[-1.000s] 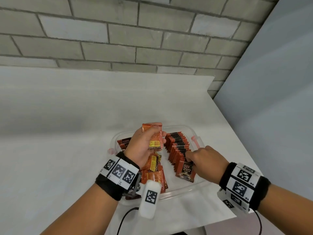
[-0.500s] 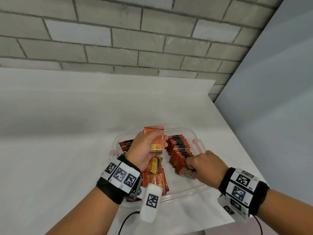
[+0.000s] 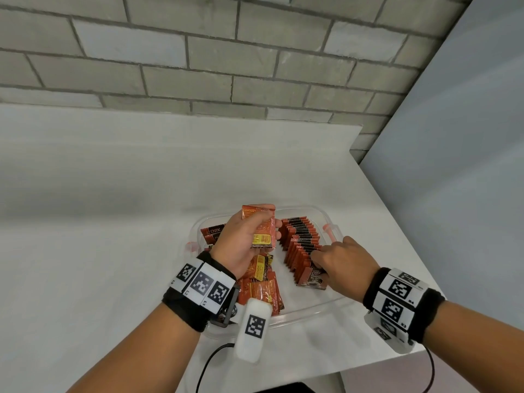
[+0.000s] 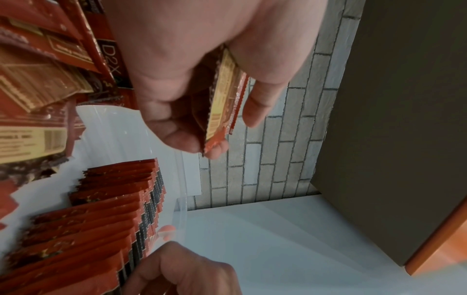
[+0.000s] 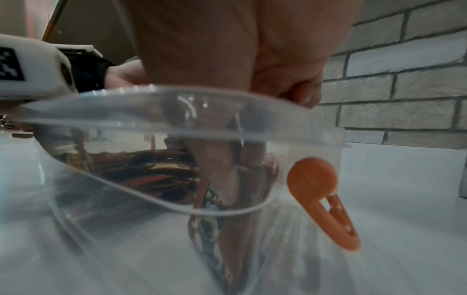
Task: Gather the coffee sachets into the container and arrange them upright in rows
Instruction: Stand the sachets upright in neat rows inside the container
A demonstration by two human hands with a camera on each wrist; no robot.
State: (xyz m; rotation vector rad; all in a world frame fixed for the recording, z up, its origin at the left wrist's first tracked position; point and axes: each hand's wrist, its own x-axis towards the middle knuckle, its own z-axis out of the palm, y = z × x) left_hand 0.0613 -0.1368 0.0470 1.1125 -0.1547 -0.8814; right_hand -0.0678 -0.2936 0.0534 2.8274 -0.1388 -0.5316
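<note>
A white counter runs up to a grey brick wall. Near its front right corner sits 1 clear plastic container with orange latches, directly on the counter.

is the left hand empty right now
No, the left hand grips a small stack of sachets above the clear container.

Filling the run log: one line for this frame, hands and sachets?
left hand: holds sachet stack | right hand: pinches front sachet of upright row | loose sachets flat | clear container
</note>
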